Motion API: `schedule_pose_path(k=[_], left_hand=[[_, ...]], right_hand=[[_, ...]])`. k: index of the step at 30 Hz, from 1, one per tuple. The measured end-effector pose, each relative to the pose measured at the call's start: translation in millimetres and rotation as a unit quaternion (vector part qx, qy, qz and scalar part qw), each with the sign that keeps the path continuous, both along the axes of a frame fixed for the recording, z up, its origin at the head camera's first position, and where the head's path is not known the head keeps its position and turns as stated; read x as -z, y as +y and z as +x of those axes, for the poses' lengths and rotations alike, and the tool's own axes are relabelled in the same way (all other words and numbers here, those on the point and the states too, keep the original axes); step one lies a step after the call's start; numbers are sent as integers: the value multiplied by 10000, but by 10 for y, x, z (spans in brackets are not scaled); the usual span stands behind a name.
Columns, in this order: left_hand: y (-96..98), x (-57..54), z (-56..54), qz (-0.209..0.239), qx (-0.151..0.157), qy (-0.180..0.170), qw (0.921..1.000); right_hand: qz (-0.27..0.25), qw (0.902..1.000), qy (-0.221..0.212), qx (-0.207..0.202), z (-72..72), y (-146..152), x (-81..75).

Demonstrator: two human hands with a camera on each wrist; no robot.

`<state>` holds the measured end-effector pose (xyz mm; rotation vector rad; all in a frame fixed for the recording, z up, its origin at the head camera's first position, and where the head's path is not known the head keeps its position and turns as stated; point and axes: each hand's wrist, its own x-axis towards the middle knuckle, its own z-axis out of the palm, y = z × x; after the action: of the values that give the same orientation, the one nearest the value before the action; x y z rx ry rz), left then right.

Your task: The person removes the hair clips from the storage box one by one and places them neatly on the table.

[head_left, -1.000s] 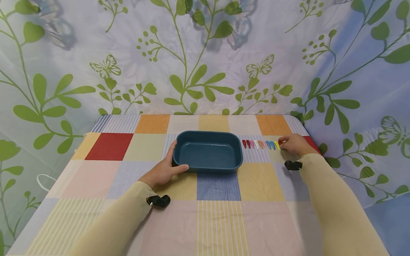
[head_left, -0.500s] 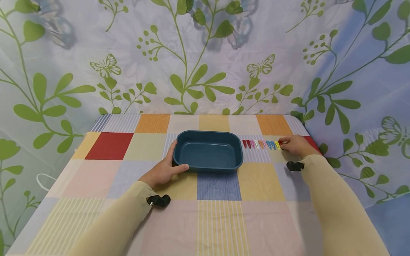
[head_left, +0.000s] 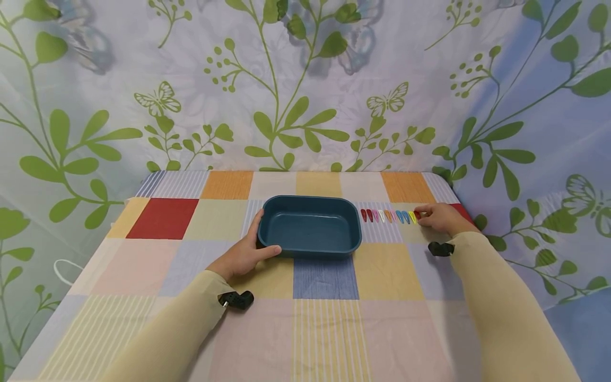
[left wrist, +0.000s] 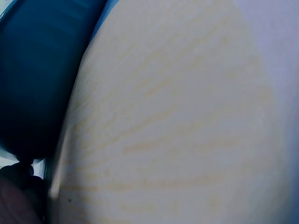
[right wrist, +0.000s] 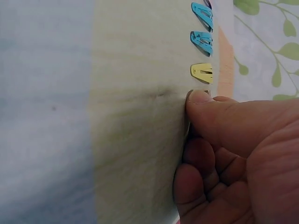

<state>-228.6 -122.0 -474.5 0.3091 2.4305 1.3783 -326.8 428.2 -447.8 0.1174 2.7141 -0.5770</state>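
A deep teal rectangular dish (head_left: 312, 228) sits mid-table. My left hand (head_left: 244, 253) rests against its near left corner, with the fingers straight along the left side and the thumb along the front wall. To the right of the dish, several snap hair clips lie in a row, among them a dark red clip (head_left: 364, 215), a blue clip (head_left: 406, 216) and a yellow clip (head_left: 413, 217). At the row's right end, my right hand (head_left: 441, 218) pinches a red hair clip (head_left: 417, 214) between thumb and finger, low at the tabletop. In the right wrist view the thumb mostly hides that clip.
A patchwork tablecloth (head_left: 324, 339) covers the table. A leaf-patterned curtain (head_left: 305, 79) hangs behind its far edge and down the right side. A thin white cable (head_left: 67, 262) loops by the left edge. Black wrist cameras sit on both sleeves.
Almost nothing differs. My right hand has shifted very slightly to the right while staying at the red clip; the left hand and the dish have stayed put.
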Motion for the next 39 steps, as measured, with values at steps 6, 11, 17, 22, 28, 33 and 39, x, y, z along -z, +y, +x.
schedule_pose_path(k=[6,11,17,22,28,33,39], left_hand=[[36,15,-9,-50,25,28,10000],[50,23,-25,-79,19,17,10000],[35,22,-25,-460,-79,52,9989],[29,5,-28,-734,-160,146,9971],[66,7,-36,-868,-163,191,9959],[108,37,-20,-991,-148,323,9944],[146,52,4,-1184,-154,382,9921]], right_hand=[[-63,9999,34,-131,7,95,16],[-105,9987,476,-141,29,160,23],[-138,9866,1623,-134,109,-45,-140],[-351,9767,2086,-349,133,-371,-236],[-528,9665,2392,-762,168,-691,-278],[-666,9642,2408,-890,219,-862,-263],[-661,9592,2526,-1086,309,-1044,-209]])
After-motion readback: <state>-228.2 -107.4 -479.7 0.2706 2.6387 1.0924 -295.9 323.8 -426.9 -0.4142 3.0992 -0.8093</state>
